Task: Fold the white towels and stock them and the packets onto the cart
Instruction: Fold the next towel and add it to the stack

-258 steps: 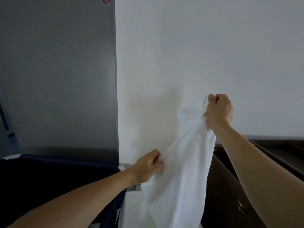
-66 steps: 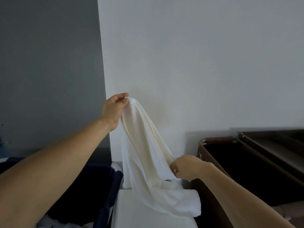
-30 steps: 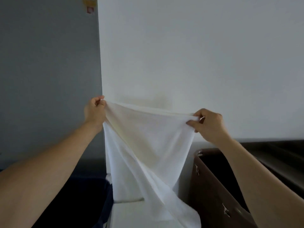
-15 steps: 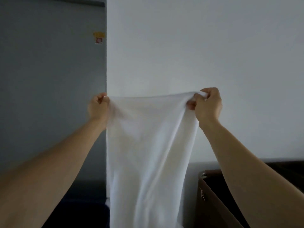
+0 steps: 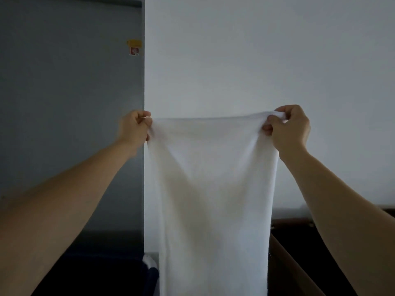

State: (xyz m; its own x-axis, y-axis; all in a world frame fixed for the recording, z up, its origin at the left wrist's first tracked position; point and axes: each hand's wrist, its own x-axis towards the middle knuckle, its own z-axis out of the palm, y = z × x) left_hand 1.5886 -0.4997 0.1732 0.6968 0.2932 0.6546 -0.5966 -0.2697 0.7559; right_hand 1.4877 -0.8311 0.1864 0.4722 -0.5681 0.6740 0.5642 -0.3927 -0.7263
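A white towel [image 5: 211, 189] hangs full length in front of me, spread flat between both hands against the white wall. My left hand [image 5: 134, 127] pinches its top left corner with curled fingers. My right hand [image 5: 288, 127] pinches the top right corner, a little bunch of cloth over its fingers. The towel's lower end runs out of the bottom of the frame. No packets show in the view.
A dark brown cart [image 5: 299, 259] stands low at the right, partly behind the towel and my right arm. A dark navy bin [image 5: 102, 272] with a white rim sits low at the left. A grey door [image 5: 68, 103] with a small sticker [image 5: 134, 48] is behind it.
Both hands have raised the towel and drawn its top edge taut and level; my right hand moved up from the lower part to the corner. The view has tilted upward.
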